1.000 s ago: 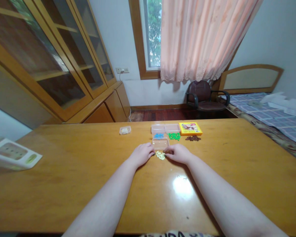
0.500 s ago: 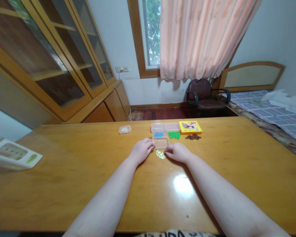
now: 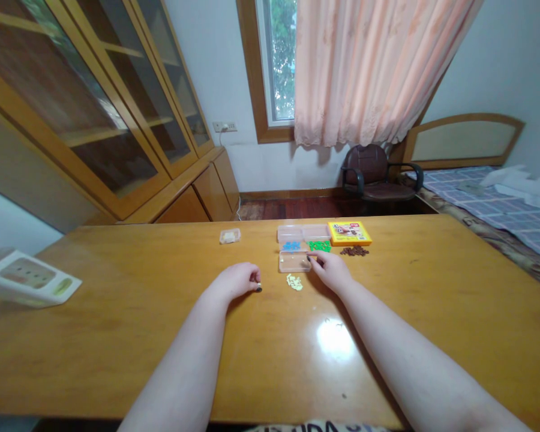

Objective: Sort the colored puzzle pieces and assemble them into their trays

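Observation:
My left hand rests on the wooden table left of centre, its fingertips pinched on a small pale bead. My right hand reaches forward, fingertips touching the right end of a clear plastic box. I cannot tell if it grips the box. Just below that box lies a loose patch of pale yellow beads. Farther on are blue pieces, green pieces, brown beads and a yellow printed box.
Two clear boxes stand behind the blue pieces, and a small clear box sits to their left. A white-and-green carton overhangs the table's left edge. Beyond the far edge are a wooden cabinet, a chair and a bed.
My left hand has moved left, away from the clear box, with the bead pinched. My right hand has moved forward from the yellow beads to the box's right end.

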Motion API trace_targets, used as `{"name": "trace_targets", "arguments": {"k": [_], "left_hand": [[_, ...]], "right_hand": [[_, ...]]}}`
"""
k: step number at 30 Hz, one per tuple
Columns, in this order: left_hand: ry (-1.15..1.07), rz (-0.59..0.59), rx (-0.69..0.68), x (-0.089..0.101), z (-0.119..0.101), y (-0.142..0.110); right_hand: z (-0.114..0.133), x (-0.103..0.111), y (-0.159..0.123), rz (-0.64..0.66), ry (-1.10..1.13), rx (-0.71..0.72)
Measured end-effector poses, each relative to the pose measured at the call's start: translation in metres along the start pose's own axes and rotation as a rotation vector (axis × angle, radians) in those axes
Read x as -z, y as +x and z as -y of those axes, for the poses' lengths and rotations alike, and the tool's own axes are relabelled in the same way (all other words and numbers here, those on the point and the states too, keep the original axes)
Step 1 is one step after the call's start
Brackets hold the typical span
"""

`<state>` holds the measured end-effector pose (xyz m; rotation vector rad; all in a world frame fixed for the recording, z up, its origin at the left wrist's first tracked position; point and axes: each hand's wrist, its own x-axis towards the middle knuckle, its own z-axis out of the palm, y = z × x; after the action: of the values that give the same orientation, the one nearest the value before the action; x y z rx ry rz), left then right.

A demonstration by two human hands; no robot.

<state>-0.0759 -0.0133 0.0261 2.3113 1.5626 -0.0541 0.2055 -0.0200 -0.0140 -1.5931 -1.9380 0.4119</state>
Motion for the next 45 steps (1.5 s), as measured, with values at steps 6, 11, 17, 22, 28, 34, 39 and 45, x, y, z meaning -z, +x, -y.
{"name": "trace_targets", "arguments": {"k": [6,11,17,22,28,34,39,45], "left_hand": [[0.002,0.027,0.014,-0.006,-0.003,0.004],[-0.004,-0.173,-0.058,-0.008,-0.018,0.007],[-0.045,-0.447,-0.202,-0.026,-0.045,0.021],[0.022,-0.291,-0.379,-0.032,-0.055,0.017],[0.140,-0.204,-0.456,-0.033,-0.065,0.009],[0.187,-0.198,-0.435,-0.035,-0.064,0.010],[0.178,-0.187,-0.420,-0.035,-0.064,0.009],[0.122,-0.214,-0.395,-0.033,-0.060,0.008]], "right_hand": [[0.001,0.002,0.001,0.045,-0.046,-0.005],[0.005,0.003,-0.003,0.182,0.023,0.124],[0.012,0.004,-0.007,0.312,0.016,0.212],[0.014,0.006,-0.007,0.350,-0.061,0.264],[0.019,0.009,-0.006,0.377,-0.194,0.299],[0.022,0.009,-0.006,0.357,-0.294,0.275],[0.019,0.005,-0.006,0.332,-0.264,0.273],[0.008,0.002,-0.003,0.082,-0.110,0.188]]}}
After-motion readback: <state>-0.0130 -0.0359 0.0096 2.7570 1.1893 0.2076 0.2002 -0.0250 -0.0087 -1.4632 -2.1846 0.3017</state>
